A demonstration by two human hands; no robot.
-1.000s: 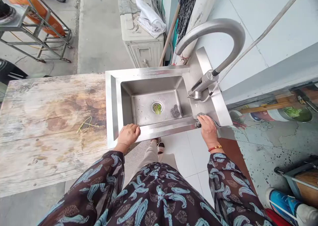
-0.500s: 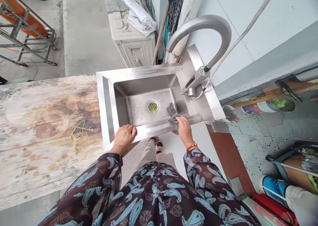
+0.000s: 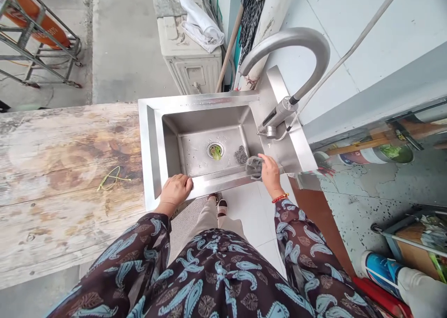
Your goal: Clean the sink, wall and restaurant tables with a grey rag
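Note:
A stainless steel sink (image 3: 223,184) is in front of me. My left hand (image 3: 176,189) rests at its front left, fingers curled over the front rim. In my right hand (image 3: 269,171) is a grey cloth (image 3: 254,167), blurred and bunched, at the right part of the front rim. Just left of the cloth, a steel wool scrubber (image 3: 240,155) lies on the basin floor. Green vegetable scraps (image 3: 216,152) sit in the drain. Water drops dot the basin floor.
A curved faucet (image 3: 279,111) stands at the sink's right. A wooden table (image 3: 63,178) adjoins the left side, with a thin green stem (image 3: 113,178) on it. Behind are a white appliance casing (image 3: 192,66) and a mop (image 3: 249,24). A metal cart (image 3: 38,43) holds an orange cylinder.
My right hand has moved right and slightly up along the front rim with the grey cloth. My left hand stays on the rim. The view has shifted slightly.

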